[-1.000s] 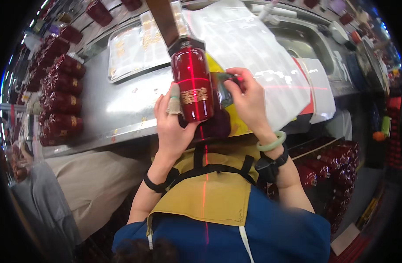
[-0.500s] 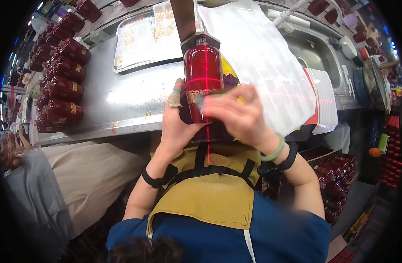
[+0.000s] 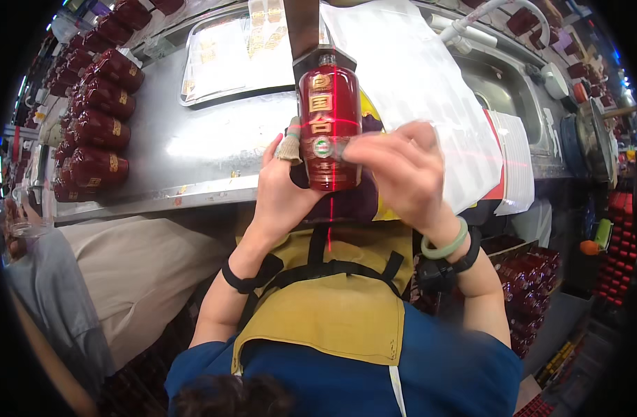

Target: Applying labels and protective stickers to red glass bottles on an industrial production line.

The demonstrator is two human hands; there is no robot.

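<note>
A dark red glass bottle point(image 3: 338, 104) lies with its neck away from me, against a dark metal fixture point(image 3: 323, 58). Gold characters and a round green-and-white emblem face up on it, and red laser lines cross it. My left hand point(image 3: 283, 191) grips the bottle's lower left side; one finger wears a beige cloth cover point(image 3: 290, 144). At the bottle's lower right, my right hand point(image 3: 405, 170) has its fingertips pinched together close to the emblem. A small greyish bit shows at those fingertips, too blurred to name.
Rows of red bottles point(image 3: 99, 132) stand at the left of the metal worktop point(image 3: 214, 142). A tray point(image 3: 193, 97) holds sheets with gold stickers. White sheeting point(image 3: 415, 90) covers the right side, beside a sink point(image 3: 502, 90). Another person's beige-clad lap point(image 3: 144, 271) is at lower left.
The bottle has turned, bringing the column of gold characters and the emblem face up. My right hand has shifted right, off the bottle's middle to its right edge. The left hand keeps its hold.
</note>
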